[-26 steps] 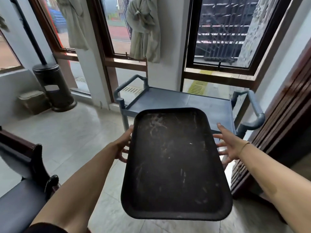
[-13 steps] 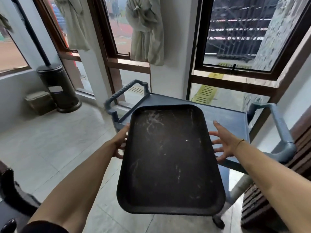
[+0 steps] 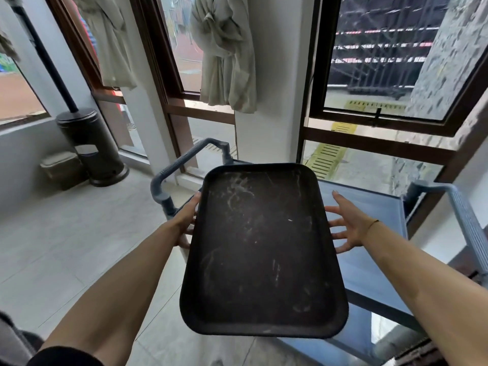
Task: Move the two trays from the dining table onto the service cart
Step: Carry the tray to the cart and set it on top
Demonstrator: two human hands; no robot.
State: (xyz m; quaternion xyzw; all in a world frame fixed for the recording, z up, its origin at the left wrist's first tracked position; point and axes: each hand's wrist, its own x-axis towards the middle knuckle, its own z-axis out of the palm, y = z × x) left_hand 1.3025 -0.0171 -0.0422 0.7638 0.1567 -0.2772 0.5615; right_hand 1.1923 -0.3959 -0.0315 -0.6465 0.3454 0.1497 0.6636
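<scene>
A dark, scuffed rectangular tray [image 3: 258,249] hangs level in front of me, held between both hands. My left hand [image 3: 188,220] grips its left rim with the thumb on top. My right hand [image 3: 346,225] presses against the right rim with spread fingers that reach under the edge. The far half of the tray is above the blue-grey service cart [image 3: 369,207], over the left part of its top shelf; the near half sticks out past the cart's front edge. No second tray or dining table is in view.
The cart has a raised handle at its left end [image 3: 169,178] and another at its right end [image 3: 464,215]. Behind it are windows, a white pillar and tied curtains [image 3: 227,56]. A dark patio heater base [image 3: 89,146] and a small bin [image 3: 62,167] stand at the left. Tiled floor lies to the left.
I have come closer to the cart. The tray, held the same way, has moved forward from in front of the cart to over its top shelf.
</scene>
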